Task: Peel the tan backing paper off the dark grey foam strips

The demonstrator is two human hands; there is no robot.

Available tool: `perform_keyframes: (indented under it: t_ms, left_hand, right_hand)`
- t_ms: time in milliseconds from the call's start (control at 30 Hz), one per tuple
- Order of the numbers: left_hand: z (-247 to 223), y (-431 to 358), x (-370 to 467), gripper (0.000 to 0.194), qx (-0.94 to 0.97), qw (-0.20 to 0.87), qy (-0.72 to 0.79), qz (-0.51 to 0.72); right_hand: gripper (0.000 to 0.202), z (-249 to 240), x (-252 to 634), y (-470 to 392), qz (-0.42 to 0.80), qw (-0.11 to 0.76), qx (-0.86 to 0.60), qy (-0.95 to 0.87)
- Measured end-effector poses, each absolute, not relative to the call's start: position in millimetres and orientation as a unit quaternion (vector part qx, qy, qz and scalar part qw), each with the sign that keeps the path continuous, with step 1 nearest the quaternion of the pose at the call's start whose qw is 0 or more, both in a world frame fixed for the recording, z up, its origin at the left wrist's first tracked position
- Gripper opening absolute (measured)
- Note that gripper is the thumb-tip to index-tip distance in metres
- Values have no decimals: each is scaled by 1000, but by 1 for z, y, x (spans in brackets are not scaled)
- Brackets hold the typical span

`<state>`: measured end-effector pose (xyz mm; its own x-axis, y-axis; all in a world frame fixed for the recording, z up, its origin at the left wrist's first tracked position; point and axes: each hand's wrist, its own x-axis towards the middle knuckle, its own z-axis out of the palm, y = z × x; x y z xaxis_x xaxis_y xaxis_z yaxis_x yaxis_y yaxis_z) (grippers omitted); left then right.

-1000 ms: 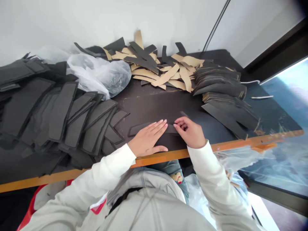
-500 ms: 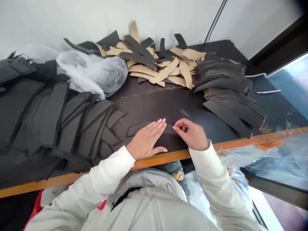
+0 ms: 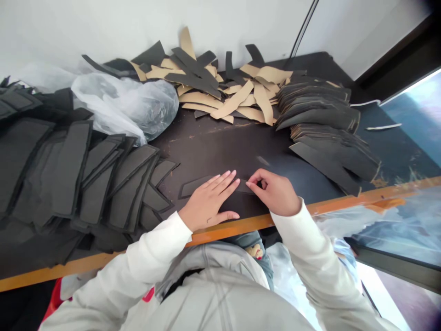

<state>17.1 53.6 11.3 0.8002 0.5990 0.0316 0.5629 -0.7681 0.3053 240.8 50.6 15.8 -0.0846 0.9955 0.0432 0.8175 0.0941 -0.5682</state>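
Note:
A dark, flat strip with a raised outline (image 3: pixel 195 186) lies on the black table near its front edge. Across its middle rests my left hand (image 3: pixel 210 200), palm down with fingers stretched out, hiding part of the strip. My right hand (image 3: pixel 274 191) is at the strip's right end, thumb and forefinger pinched together on it. The fingertips of the two hands are a short way apart.
Dark outlined pieces (image 3: pixel 72 170) overlap in a large pile at the left. Behind are a clear plastic bag (image 3: pixel 127 103) and loose tan and black strips (image 3: pixel 234 99). Stacked dark strips (image 3: pixel 330 138) stand at the right. An orange edge (image 3: pixel 234 228) borders the table (image 3: pixel 213 147).
The view has shifted slightly, with the left pile now a little further left. Both hands keep nearly the same pose on the strip.

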Motion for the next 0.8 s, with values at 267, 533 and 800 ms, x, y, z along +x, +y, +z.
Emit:
perform_keyframes:
  t_ms: [267, 533, 800]
  left_hand:
    - [14, 53, 16, 73, 936, 159, 306, 67]
    - [15, 55, 13, 88, 927, 203, 295, 113]
    - [46, 37, -63, 52, 827, 164, 483, 238]
  right_hand:
    - [18, 28, 233, 26, -86, 103, -686, -715]
    - [54, 9, 222, 8, 13, 219, -564, -796]
    - [66, -21, 203, -3, -38, 173, -530, -829]
